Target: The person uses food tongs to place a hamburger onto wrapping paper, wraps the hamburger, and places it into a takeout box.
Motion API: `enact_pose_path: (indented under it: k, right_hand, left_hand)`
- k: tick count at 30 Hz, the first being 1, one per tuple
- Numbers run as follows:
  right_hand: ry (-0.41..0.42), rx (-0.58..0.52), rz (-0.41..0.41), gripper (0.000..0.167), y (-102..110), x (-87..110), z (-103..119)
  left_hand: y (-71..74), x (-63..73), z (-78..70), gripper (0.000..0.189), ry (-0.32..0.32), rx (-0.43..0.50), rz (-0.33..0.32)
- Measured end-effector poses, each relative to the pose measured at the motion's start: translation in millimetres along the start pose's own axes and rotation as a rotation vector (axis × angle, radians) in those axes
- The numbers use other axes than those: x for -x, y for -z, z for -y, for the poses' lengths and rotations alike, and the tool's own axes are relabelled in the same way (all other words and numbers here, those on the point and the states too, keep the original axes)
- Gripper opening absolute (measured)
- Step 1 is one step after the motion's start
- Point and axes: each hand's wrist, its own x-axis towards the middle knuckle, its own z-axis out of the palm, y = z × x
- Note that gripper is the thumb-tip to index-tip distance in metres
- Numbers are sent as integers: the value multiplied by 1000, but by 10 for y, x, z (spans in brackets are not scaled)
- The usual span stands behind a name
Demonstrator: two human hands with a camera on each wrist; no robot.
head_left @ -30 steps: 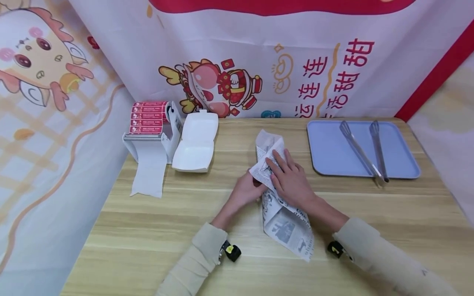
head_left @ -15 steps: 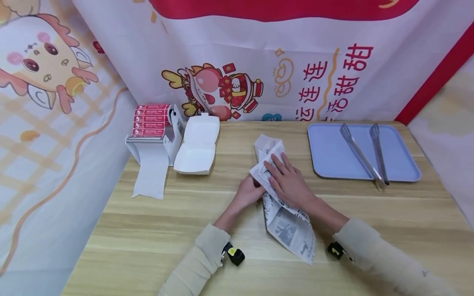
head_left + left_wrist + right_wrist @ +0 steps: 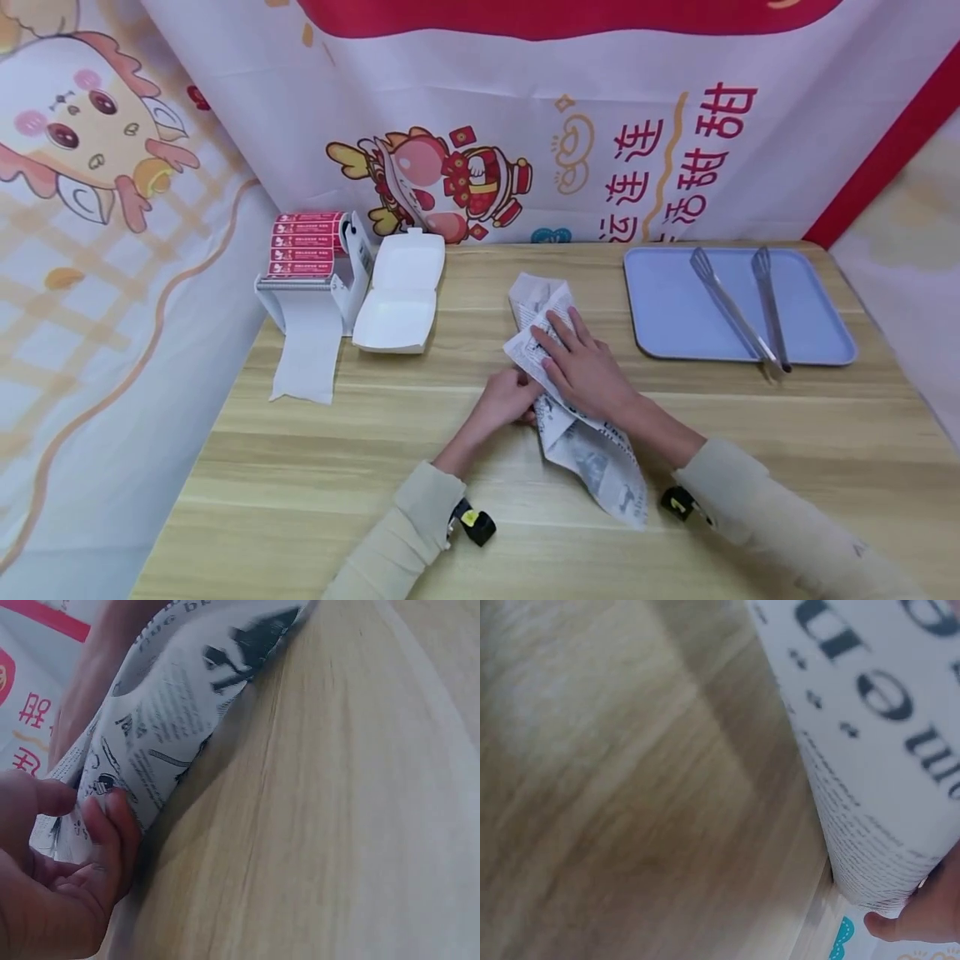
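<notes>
A folded sheet of newsprint wrapping paper lies slantwise mid-table, its near end loose and bent upward. My right hand rests on its upper folds with fingers extended, palm down. On the left edge my left hand pinches the paper, fingers curled. The left wrist view shows the left hand's thumb and fingertips at the paper's edge, with the printed paper rising off the table. In the right wrist view, part of the right hand shows beside the paper. Whatever lies inside the folds is hidden.
Behind to the left stands a label dispenser with a red label roll and a hanging white strip. An opened white takeaway box sits beside it. At back right, metal tongs lie on a blue tray. Printed cloth hangs behind.
My left hand has curled its fingers in at the paper's left edge. The paper's near end has bent and swung slightly right. My right hand stays on the upper folds.
</notes>
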Motion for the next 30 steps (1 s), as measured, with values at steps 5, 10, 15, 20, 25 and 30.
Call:
enact_pose_path:
  k: [5,10,15,20,25,30]
  right_hand:
    - [32,-19,-12,53,-12,-19,11]
    - [11,-165,-72,51,9,-54,2]
    - [-6,-262,-136,50,14,-60,-38]
    - [-64,-153,-76,51,3,-35,-40]
    - [-98,-66,-35,49,-1,-37,0]
    - [-96,-19,-33,50,-21,-50,13]
  left_hand:
    - [-62,-9,2,24,-40,5,-103]
    - [-127,-19,-17,22,-70,-28,-189]
    - [-148,-27,-20,31,-49,-114,-244]
    - [-180,-57,-2,52,-124,-148,-185]
    - [41,-8,73,65,-223,-74,181]
    - [445,-41,73,45,-78,6,235]
